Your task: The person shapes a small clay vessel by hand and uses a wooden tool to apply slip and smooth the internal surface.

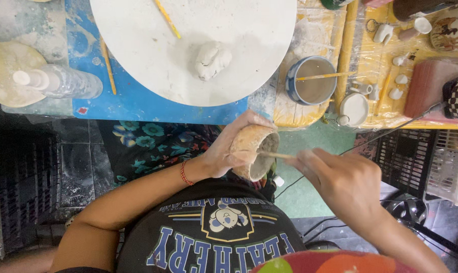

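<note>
Left hand [224, 151] fingers wrap a clay bowl [254, 150]; right hand [340, 177] fingers pinch a wooden stick [275, 155] inside it, below the clay-smeared blue tabletop [138, 103] and dark tiled floor [77, 167].

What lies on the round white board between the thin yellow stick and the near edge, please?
A lump of pale clay lies there on the white board, below the yellow stick, in the head view.
</note>
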